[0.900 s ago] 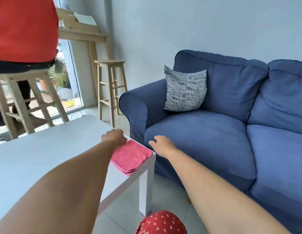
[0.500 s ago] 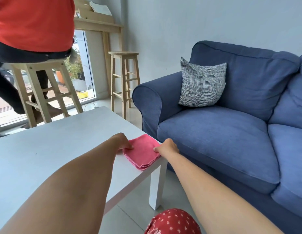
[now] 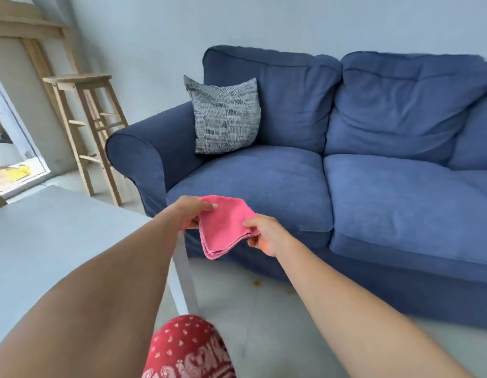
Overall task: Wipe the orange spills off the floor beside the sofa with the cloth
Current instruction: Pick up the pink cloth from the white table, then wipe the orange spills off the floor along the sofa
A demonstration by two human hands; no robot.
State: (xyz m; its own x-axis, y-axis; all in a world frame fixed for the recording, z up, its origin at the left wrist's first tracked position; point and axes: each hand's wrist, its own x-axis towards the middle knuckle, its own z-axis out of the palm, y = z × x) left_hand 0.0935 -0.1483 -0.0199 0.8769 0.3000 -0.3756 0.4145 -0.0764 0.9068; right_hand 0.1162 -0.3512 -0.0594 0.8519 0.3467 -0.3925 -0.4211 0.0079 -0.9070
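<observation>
A folded pink cloth [image 3: 223, 227] hangs in the air in front of the blue sofa [image 3: 359, 186], past the corner of the white table [image 3: 59, 241]. My left hand [image 3: 192, 211] pinches its left edge and my right hand [image 3: 264, 234] pinches its right edge. Small orange spills [image 3: 257, 282] dot the pale floor [image 3: 258, 323] just below the sofa's front, partly hidden behind my right forearm.
A grey patterned cushion [image 3: 226, 115] leans in the sofa's left corner. A wooden stool [image 3: 87, 126] stands by the wall at the left, near a glass door. My knee in red patterned cloth [image 3: 188, 347] shows at the bottom.
Both hands took hold of the cloth on the table corner and lifted it off toward the sofa. My view swung right; the person in red is out of sight.
</observation>
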